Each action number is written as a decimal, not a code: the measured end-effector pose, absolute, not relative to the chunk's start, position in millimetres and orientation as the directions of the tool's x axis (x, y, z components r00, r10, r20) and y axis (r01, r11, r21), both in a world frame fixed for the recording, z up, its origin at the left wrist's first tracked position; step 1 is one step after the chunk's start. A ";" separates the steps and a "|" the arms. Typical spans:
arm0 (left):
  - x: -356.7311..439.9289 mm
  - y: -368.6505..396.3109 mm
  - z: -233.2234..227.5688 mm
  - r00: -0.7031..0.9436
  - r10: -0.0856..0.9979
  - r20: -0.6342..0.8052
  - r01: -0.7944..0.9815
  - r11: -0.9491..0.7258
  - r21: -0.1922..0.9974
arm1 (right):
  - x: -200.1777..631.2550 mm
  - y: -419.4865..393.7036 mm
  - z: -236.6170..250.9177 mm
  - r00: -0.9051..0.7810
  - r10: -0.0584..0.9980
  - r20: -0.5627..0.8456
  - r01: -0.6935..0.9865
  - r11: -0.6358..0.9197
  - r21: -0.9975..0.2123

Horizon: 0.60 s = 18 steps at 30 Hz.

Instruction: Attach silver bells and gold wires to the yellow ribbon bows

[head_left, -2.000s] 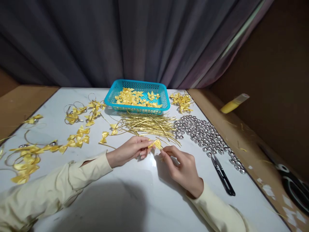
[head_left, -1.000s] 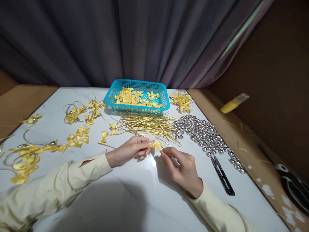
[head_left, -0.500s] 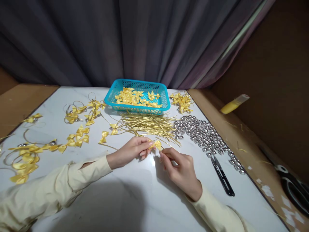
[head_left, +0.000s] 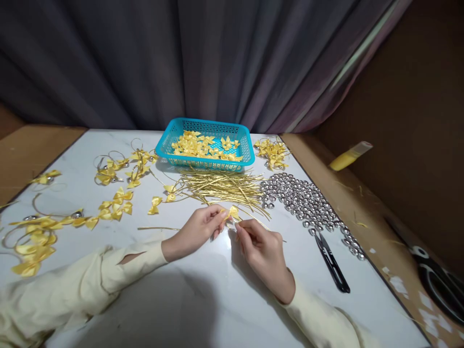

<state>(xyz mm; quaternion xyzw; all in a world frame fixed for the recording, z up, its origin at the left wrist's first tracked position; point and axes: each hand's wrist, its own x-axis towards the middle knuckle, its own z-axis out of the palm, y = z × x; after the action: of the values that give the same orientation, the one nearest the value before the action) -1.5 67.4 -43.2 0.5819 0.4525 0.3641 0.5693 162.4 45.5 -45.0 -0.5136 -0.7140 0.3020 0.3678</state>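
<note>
Your right hand [head_left: 263,251] is drawing in toward the yellow bow [head_left: 233,211], pinching a gold wire [head_left: 253,223]; your left hand [head_left: 197,229] is still gripping that bow, so the joining is continuing.

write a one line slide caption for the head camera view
Left hand and right hand pinch a small yellow bow over a white table, near gold wires and silver bells.

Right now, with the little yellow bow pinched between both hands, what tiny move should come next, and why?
Probably a small twist of the gold wire by the right hand. The left hand pinches the yellow bow just above the white table, and the right fingers grip a thin gold wire right at the bow, so the two look about to be bound together.
</note>
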 end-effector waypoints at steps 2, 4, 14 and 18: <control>0.2 64.5 -42.1 0.294 0.953 -0.072 0.157 0.026 0.987 | 161.7 45.4 -45.6 -0.200 0.954 0.223 0.506 0.296 -0.810; 1.5 62.4 -41.6 0.277 0.959 -0.061 0.180 0.010 0.984 | 160.9 45.1 -45.9 -0.197 0.951 0.239 0.501 0.307 -0.809; 2.5 61.5 -42.4 0.267 0.962 -0.062 0.193 0.010 0.981 | 160.0 44.4 -47.0 -0.195 0.941 0.277 0.485 0.338 -0.807; 2.3 59.9 -41.2 0.267 0.962 -0.064 0.194 0.012 0.981 | 160.4 44.6 -46.4 -0.205 0.939 0.277 0.488 0.344 -0.802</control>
<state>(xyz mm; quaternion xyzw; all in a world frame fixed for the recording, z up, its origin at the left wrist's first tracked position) 2.3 59.9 -41.2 0.5996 0.4816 0.3668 0.5235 160.4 44.6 -46.4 -0.4950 -0.7208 0.2884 0.3902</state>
